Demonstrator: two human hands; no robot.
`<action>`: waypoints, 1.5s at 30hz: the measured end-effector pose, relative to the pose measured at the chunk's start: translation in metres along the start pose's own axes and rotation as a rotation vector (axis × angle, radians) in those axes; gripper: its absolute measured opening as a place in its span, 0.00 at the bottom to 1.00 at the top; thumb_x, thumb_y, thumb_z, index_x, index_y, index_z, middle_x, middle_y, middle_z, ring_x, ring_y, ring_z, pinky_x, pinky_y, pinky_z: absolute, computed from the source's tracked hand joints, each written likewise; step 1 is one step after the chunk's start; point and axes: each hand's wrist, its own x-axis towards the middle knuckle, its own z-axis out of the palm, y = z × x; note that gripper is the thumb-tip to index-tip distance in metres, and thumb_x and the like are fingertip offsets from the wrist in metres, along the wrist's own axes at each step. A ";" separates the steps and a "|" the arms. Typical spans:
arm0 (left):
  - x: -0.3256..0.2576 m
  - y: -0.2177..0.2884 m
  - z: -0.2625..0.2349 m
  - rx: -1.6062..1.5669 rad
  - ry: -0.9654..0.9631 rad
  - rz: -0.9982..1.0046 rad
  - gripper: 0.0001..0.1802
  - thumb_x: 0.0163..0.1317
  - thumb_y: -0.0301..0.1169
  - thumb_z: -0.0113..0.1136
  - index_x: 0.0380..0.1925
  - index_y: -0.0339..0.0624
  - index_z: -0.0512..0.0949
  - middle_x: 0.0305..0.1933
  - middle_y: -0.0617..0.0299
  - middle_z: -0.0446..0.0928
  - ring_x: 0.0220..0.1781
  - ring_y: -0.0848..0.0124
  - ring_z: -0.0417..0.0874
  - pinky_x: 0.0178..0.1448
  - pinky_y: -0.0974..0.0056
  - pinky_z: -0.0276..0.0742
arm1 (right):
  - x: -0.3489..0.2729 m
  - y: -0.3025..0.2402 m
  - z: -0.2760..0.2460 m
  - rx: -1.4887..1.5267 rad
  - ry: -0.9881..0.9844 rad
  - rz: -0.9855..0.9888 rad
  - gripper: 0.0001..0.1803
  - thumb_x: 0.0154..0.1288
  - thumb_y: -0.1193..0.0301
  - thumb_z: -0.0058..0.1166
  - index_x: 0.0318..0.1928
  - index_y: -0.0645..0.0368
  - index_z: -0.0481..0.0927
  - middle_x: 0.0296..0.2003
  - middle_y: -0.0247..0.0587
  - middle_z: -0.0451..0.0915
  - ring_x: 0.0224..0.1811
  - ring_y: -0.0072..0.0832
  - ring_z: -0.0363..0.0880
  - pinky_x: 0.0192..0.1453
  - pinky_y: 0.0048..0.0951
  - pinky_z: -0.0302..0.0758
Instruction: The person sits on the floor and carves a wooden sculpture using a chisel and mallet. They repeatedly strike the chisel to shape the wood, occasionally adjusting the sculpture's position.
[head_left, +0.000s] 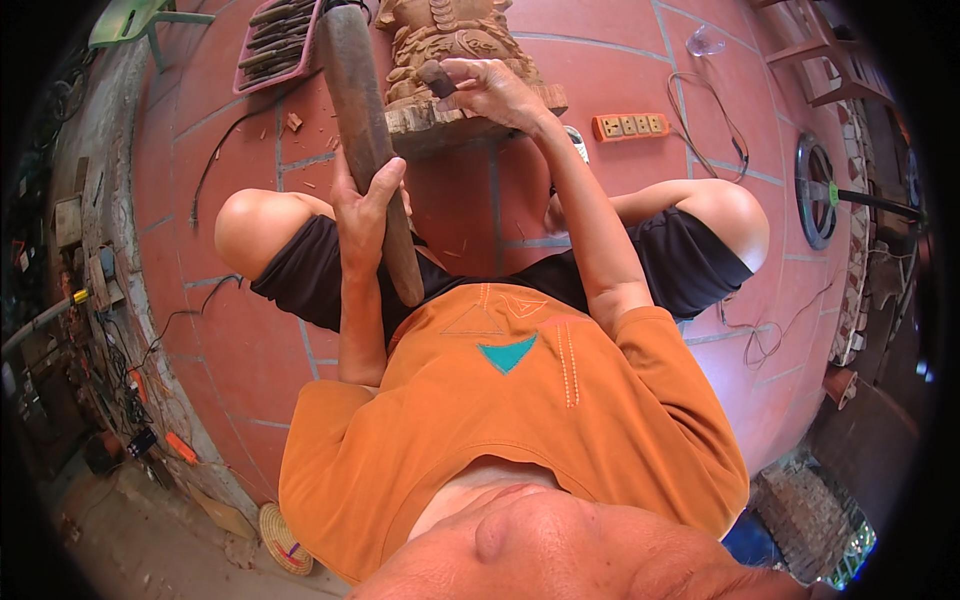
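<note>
1. The left hand's grip wrapped round a long, smooth-worn wooden club, thick above and tapering toward the lap
2. The right hand's narrow grip pinched a short, dark, blocky piece at the carving
3. That carved wood block, curled in relief, rough-edged, rested ahead on red floor tiles
4. A pink plastic basket held slim, dark sticks

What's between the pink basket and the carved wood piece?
In the head view, the wooden mallet, held in the left hand, crosses the gap over red tiles.
</note>
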 end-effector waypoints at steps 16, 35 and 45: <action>-0.003 0.004 0.009 0.077 0.039 0.098 0.22 0.67 0.32 0.65 0.56 0.37 0.69 0.31 0.62 0.76 0.22 0.77 0.76 0.26 0.71 0.74 | 0.001 -0.014 0.003 -0.202 -0.019 -0.045 0.29 0.58 0.77 0.66 0.63 0.56 0.78 0.54 0.45 0.84 0.53 0.36 0.85 0.54 0.34 0.83; 0.006 -0.006 -0.007 0.099 0.007 -0.082 0.15 0.67 0.34 0.65 0.46 0.40 0.71 0.24 0.66 0.73 0.19 0.78 0.75 0.22 0.72 0.73 | 0.006 0.010 -0.022 0.321 0.115 -0.054 0.31 0.64 0.77 0.66 0.66 0.56 0.72 0.45 0.29 0.79 0.48 0.19 0.79 0.54 0.27 0.82; 0.005 -0.011 -0.004 0.143 -0.035 -0.048 0.18 0.66 0.35 0.65 0.49 0.38 0.71 0.25 0.66 0.73 0.20 0.79 0.75 0.23 0.72 0.73 | 0.004 -0.001 -0.006 0.073 0.078 -0.077 0.25 0.66 0.73 0.65 0.63 0.54 0.77 0.46 0.32 0.84 0.47 0.20 0.83 0.53 0.28 0.79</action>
